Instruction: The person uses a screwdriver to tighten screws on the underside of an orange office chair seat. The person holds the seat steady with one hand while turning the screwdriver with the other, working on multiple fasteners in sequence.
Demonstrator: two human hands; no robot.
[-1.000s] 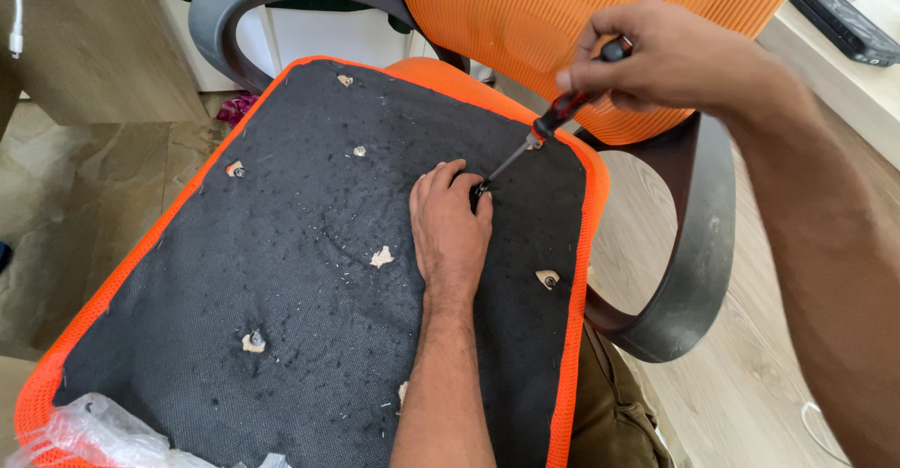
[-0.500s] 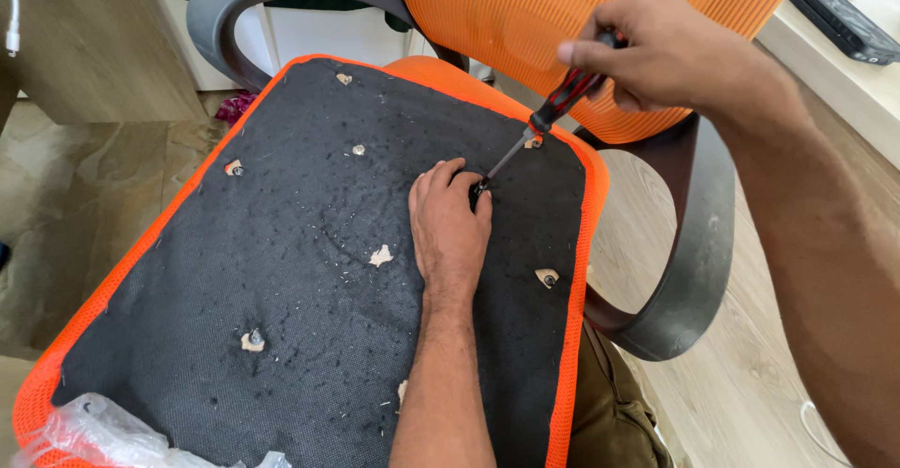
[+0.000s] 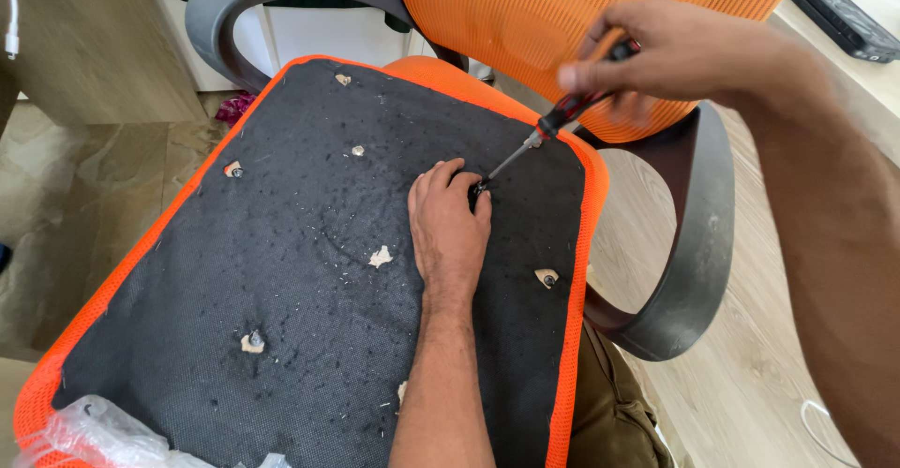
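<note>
An orange office chair lies tipped over, with the black fabric underside of its seat [image 3: 309, 271] facing up. My left hand [image 3: 448, 229] rests flat on that fabric, fingers curled around a small screw [image 3: 480, 188] near the seat's far right side. My right hand [image 3: 670, 51] grips the red and black handle of a screwdriver [image 3: 544, 132]. The metal tip of the tool slants down to the screw beside my left fingertips. Several torn screw holes with pale fluff dot the black fabric.
The orange mesh backrest [image 3: 525, 18] and a grey armrest [image 3: 698, 243] lie to the right. A second armrest [image 3: 244, 8] curves at the top left. Clear plastic wrap [image 3: 94, 435] sits at the seat's near corner. A black device [image 3: 844, 20] lies on a pale surface top right.
My right hand has shifted slightly on the screwdriver handle, as in turning it. The left hand and the tool tip stay at the same screw.
</note>
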